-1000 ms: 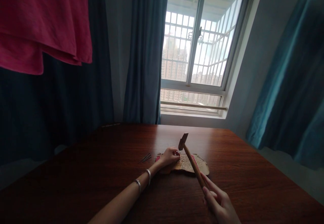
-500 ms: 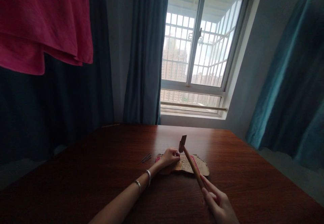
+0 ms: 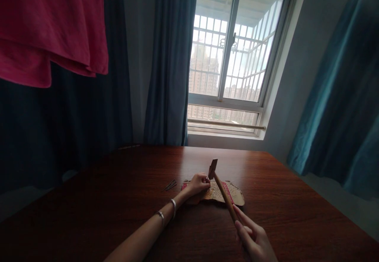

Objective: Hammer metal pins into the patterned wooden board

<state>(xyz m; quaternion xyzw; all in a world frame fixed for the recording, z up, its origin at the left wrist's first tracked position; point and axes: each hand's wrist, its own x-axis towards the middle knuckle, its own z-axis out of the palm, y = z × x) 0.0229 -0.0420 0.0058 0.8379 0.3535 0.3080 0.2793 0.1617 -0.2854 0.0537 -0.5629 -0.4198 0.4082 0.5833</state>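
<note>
My right hand [image 3: 254, 240] grips the wooden handle of a small hammer [image 3: 220, 187], whose metal head hovers just above my left fingertips. My left hand [image 3: 197, 183] rests on a tan wooden board [image 3: 233, 195] full of small holes, with a pink patch on it. Its fingers are pinched together at the board's near left part, on something too small to make out. Two silver bangles sit on my left wrist. A little pile of thin dark nails [image 3: 169, 185] lies on the table left of the board.
The dark wooden table [image 3: 118, 206] runs back to a window [image 3: 227, 56] flanked by blue curtains [image 3: 170, 64]. A red cloth [image 3: 50, 25] hangs at the upper left. More blue curtain [image 3: 340, 108] hangs at the right.
The hammer head has dropped slightly and shifted a bit left towards my left fingertips. My right hand slid a little down and left. My left hand stays put.
</note>
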